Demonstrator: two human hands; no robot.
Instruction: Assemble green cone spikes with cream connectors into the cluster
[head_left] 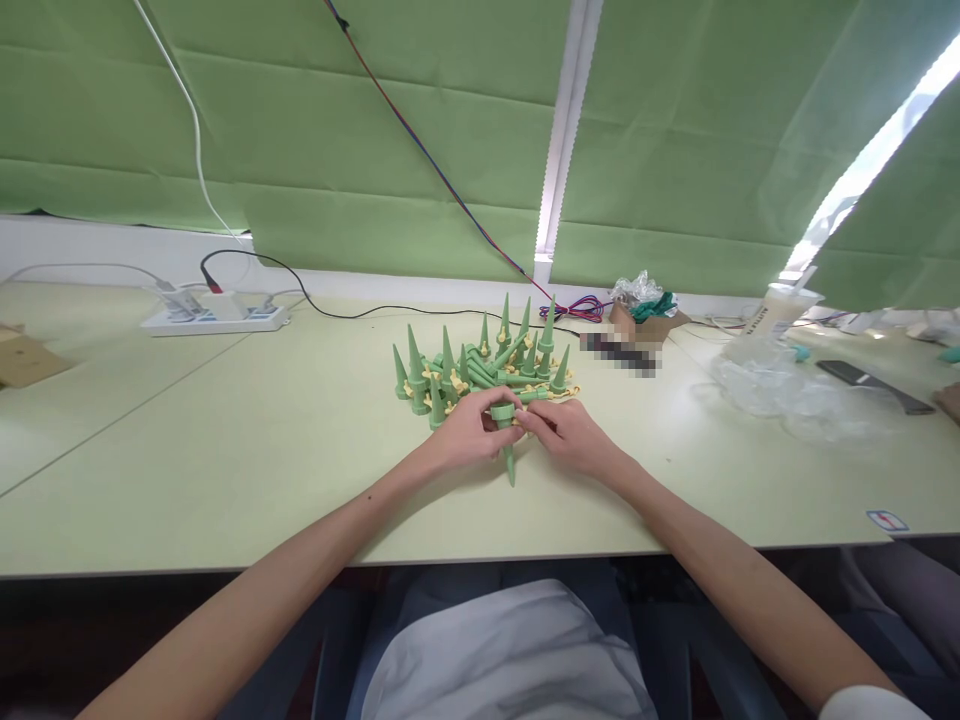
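Observation:
My left hand point(480, 428) is closed round the collar of a green plant watering spike point(511, 470), which points downward just above the table. My right hand point(561, 428) pinches at the side of that collar, where a little yellow part point(520, 420) shows between the fingertips; most of it is hidden. Right behind both hands is a cluster of similar green spikes point(415, 365), many standing tip up and others lying on their sides. Small yellow valve-like pieces point(457, 383) are attached to them.
On the pale table point(225, 480), a white power strip point(217, 318) with cables sits at back left and a cardboard box point(26, 360) at far left. At right are a drink cup point(780, 312), clear plastic bags point(772, 385) and a dark phone-like object point(874, 387).

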